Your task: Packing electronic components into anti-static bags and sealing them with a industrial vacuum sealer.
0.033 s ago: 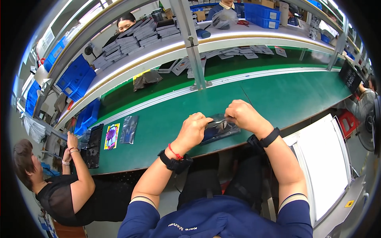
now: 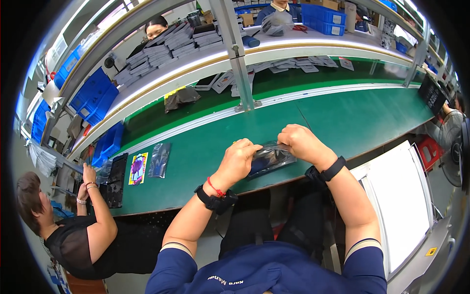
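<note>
- Two hands pinching one clear bag
- One flat packet on the worktop, left of the bag
- One colourful card, farther left of it

Bag, clear: sheen and creases altered.
Over the bench, between left hand and right hand: glints and folds now lie slightly differently than before.

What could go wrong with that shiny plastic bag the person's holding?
Two things, maybe. The left hand and right hand pinch the clear plastic bag at two spots, so a hard pull might stretch or tear it. It's also close to the front edge of the green table, so if both hands let go, it could slide off.
</note>
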A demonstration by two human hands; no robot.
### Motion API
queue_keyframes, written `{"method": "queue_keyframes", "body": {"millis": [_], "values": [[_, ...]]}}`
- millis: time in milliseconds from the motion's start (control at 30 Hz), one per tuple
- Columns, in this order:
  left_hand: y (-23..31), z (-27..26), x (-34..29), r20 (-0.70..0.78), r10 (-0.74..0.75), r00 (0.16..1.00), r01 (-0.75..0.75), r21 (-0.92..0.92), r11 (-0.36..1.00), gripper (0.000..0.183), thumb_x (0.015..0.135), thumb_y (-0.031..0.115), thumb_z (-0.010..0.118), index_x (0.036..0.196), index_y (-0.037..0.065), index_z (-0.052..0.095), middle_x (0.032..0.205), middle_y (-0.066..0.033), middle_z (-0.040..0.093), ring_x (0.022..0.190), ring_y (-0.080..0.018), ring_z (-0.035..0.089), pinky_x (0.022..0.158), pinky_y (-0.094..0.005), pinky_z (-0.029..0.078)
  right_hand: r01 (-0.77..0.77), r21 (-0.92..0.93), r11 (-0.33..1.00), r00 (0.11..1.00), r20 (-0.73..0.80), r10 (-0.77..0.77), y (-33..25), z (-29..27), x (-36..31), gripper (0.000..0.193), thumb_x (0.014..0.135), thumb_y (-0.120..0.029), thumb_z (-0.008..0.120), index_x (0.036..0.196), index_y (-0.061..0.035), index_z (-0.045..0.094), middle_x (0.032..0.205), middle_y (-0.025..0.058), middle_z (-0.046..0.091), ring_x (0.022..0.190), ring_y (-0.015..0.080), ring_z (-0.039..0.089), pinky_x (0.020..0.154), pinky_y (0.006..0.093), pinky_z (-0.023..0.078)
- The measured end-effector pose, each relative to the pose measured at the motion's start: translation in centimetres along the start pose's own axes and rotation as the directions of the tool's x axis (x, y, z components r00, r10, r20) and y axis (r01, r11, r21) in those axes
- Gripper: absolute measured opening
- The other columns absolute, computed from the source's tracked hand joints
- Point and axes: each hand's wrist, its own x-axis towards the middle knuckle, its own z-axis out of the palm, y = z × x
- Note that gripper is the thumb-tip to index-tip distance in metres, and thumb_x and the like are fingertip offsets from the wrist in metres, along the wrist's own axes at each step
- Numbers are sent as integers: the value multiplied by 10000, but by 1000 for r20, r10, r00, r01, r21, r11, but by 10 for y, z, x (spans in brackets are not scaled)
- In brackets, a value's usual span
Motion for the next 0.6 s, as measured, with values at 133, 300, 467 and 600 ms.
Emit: {"method": "queue_keyframes", "body": {"millis": [133,300,467,600], "values": [[-2,-5,-1,-72,39,997,-38,17,999,249,686,-82,576,906,16,640,723,-97,566,708,-279,566,653,-351,451,107,-91,990,983,-137,-119,-10,-4,4,101,632,2,617,632,-53,532,617,60,506,646,244,516,664,344,431],[-1,-6,-6,-89,85,992,-85,4,996,214,710,-90,576,887,14,631,762,-110,582,711,-288,569,630,-344,448,150,-138,979,949,-256,-182,-9,2,-1,110,617,10,621,644,-67,548,624,55,516,647,239,521,662,326,422],[-4,-16,3,42,-66,997,70,-113,991,235,739,-62,569,960,-2,622,781,-104,567,738,-276,572,676,-324,465,120,-45,992,968,-214,-127,-8,-8,10,102,620,9,627,664,-41,549,638,79,529,649,277,538,621,364,439],[-6,-24,1,401,-261,878,456,-539,708,366,788,0,624,1150,-10,573,957,-54,584,899,-153,578,823,-299,448,105,-8,994,994,-23,-105,-29,-38,20,92,627,-1,622,665,-23,541,653,108,545,642,316,562,568,386,451]]}}
